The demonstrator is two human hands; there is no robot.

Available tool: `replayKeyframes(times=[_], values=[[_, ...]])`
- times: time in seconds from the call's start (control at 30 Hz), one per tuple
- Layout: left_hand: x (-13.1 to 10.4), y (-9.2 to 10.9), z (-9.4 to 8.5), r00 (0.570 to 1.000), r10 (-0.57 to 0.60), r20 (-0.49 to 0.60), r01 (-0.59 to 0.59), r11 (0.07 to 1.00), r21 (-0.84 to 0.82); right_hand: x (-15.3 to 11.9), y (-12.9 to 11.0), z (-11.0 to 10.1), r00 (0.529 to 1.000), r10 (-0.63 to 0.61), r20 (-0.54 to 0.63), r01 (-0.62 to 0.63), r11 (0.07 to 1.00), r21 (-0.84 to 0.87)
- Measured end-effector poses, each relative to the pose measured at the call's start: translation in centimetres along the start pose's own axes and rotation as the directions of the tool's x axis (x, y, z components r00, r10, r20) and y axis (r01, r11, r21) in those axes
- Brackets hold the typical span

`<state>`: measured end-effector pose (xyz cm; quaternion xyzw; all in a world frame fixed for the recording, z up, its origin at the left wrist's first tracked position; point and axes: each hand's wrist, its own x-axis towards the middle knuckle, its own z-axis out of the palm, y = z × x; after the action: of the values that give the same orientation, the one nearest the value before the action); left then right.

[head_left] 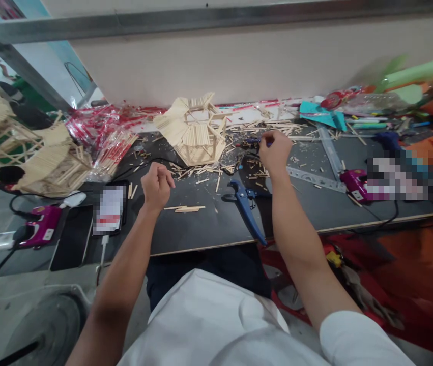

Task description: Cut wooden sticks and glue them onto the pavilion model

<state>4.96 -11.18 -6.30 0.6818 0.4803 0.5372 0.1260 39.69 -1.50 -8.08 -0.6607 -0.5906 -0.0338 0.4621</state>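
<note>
Model [196,136] looking part-built near back edge of tabletop [189,231]; sticks [189,209] lying loose; we're holding left hand [156,186] half-curled, right hand [276,151] pinched, contents unclear.

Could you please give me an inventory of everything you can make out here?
Tabletop: one, dark grey, centre
Stick models: two, pale wood, centre and far left
Loose sticks: many, pale, scattered; a few at the front
Plastic-wrapped bundles: several, red and clear, left of centre
Pipe cutter: one, blue, front
Phones: two, dark-edged, left
Power strips: two, purple, left and right
Clear ruler pieces: count unclear, right
Folded sheet: one, turquoise, back right
Metal bar: one, grey, top
Right-edge clutter: uncountable, mixed colours, too blurred to name
Shirt: one, white, bottom
Left hand: one, bare, curled above the tabletop
Right hand: one, bare, fingertips together, beyond the cutter
</note>
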Motion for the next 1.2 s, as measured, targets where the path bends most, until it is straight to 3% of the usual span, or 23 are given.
replayKeyframes(times=[0.23, 0.47, 0.6, 0.67, 0.7, 0.8, 0.87, 1.03, 1.2], values=[[0.0, -0.2, 0.5, 0.989, -0.127, 0.076, 0.130, 0.991, -0.026, -1.0, -2.9, 0.0, 0.977, -0.213, -0.023, 0.214, 0.967, 0.139], [0.1, -0.4, 0.8, 0.986, -0.114, 0.121, 0.128, 0.986, -0.110, -1.0, -4.2, -0.9, 0.960, -0.271, -0.067, 0.279, 0.939, 0.201], [0.0, -0.2, 1.0, 0.980, -0.163, 0.115, 0.174, 0.980, -0.094, -2.9, -7.1, -2.7, 0.935, -0.354, -0.005, 0.339, 0.894, 0.294], [-0.1, -0.2, 1.1, 0.975, -0.202, 0.096, 0.209, 0.975, -0.073, -4.5, -8.9, -3.5, 0.893, -0.437, 0.113, 0.372, 0.855, 0.362], [-0.1, -0.3, 1.2, 0.972, -0.216, 0.094, 0.222, 0.973, -0.064, -5.3, -9.6, -3.8, 0.847, -0.490, 0.207, 0.385, 0.833, 0.397], [-0.2, -0.4, 1.2, 0.963, -0.249, 0.101, 0.255, 0.966, -0.048, -6.8, -10.7, -4.0, 0.630, -0.589, 0.506, 0.418, 0.806, 0.419], [-0.2, -0.5, 1.1, 0.966, -0.238, 0.098, 0.242, 0.970, -0.031, -7.1, -10.5, -3.6, 0.548, -0.552, 0.629, 0.448, 0.828, 0.337], [-0.2, -0.8, 0.8, 0.984, -0.143, 0.104, 0.141, 0.990, 0.027, -6.5, -9.5, -2.8, 0.508, -0.467, 0.724, 0.518, 0.837, 0.177], [-0.1, -0.6, 0.7, 0.963, -0.218, 0.159, 0.216, 0.976, 0.031, -6.3, -9.3, -2.6, 0.468, -0.456, 0.757, 0.543, 0.824, 0.161]])
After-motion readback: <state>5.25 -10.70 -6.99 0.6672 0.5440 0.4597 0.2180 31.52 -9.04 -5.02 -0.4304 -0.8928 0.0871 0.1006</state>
